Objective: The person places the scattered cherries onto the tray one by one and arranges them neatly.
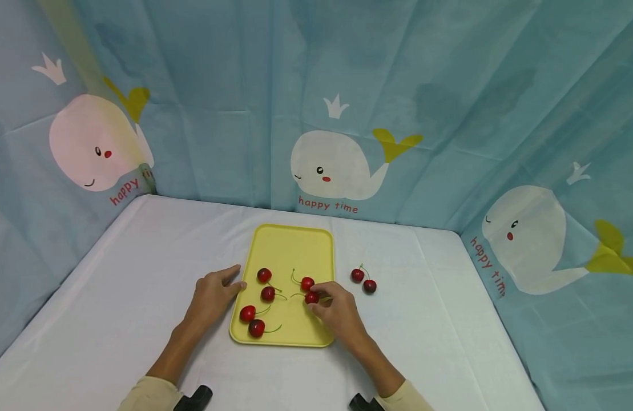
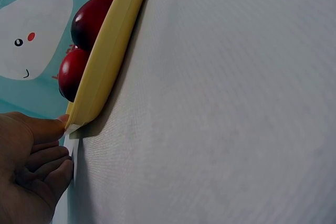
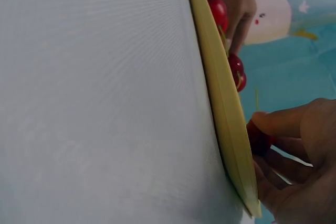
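A yellow rectangular tray (image 1: 294, 251) lies on the white cloth with several red cherries on it. My left hand (image 1: 213, 294) is at its left edge, thumb touching the rim; in the left wrist view the other fingers (image 2: 47, 161) hang loosely bent beside the tray. Over the tray's right part, my right hand (image 1: 339, 314) pinches a dark red cherry (image 1: 311, 297) between thumb and fingers, also seen in the right wrist view as a cherry (image 3: 258, 139) close above the rim. Another stemmed cherry (image 1: 307, 283) lies just beyond it. Whether the pinched cherry touches the tray cannot be told.
Cherries with green stems, such as the front one (image 1: 257, 328), lie along the tray's left side. Right of the tray, two cherries (image 1: 369, 286) joined at their stems rest on the tablecloth (image 1: 434, 325). A blue curtain (image 1: 218, 154) with printed whales surrounds the table.
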Action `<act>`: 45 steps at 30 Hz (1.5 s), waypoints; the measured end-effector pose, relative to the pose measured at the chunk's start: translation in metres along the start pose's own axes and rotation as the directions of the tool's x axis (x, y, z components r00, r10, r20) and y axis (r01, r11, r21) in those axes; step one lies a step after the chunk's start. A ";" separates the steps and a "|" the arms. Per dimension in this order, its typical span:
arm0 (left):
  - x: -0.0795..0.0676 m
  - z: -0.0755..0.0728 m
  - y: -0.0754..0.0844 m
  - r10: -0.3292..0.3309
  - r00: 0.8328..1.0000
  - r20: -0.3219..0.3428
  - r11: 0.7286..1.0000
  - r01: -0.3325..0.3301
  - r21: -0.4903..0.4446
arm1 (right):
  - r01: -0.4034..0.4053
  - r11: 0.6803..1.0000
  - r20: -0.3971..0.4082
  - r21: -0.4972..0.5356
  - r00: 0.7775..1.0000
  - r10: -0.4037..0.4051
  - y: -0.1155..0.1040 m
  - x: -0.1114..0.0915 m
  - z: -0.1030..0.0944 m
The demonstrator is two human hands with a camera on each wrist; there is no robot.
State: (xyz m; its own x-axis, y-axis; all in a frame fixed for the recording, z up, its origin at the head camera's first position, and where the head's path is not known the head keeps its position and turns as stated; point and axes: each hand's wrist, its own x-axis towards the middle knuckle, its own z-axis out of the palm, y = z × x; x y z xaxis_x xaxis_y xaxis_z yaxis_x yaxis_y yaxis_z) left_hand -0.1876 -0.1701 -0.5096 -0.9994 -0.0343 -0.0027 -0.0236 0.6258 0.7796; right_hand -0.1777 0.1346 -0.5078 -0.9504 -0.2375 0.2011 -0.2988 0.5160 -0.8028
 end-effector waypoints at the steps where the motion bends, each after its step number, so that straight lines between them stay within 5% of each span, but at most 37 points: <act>1: 0.000 0.000 0.000 0.001 1.000 0.000 1.000 -0.001 0.001 | 0.000 1.000 0.003 -0.003 1.000 0.000 0.000 0.000 0.001; 22: -0.002 0.001 0.000 0.002 1.000 0.003 1.000 -0.002 -0.013 | -0.010 0.995 0.027 -0.100 1.000 0.013 -0.003 0.000 0.007; 45: -0.002 0.000 0.001 -0.009 1.000 0.003 1.000 0.009 -0.008 | 0.019 1.000 -0.050 -0.007 0.999 -0.020 0.000 -0.005 -0.003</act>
State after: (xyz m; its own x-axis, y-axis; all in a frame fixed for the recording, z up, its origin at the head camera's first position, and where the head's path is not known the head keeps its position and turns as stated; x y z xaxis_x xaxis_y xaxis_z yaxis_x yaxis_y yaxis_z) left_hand -0.1859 -0.1692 -0.5089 -0.9992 -0.0373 -0.0119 -0.0325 0.6194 0.7844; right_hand -0.1736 0.1378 -0.5072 -0.9475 -0.2061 0.2446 -0.3177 0.5171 -0.7948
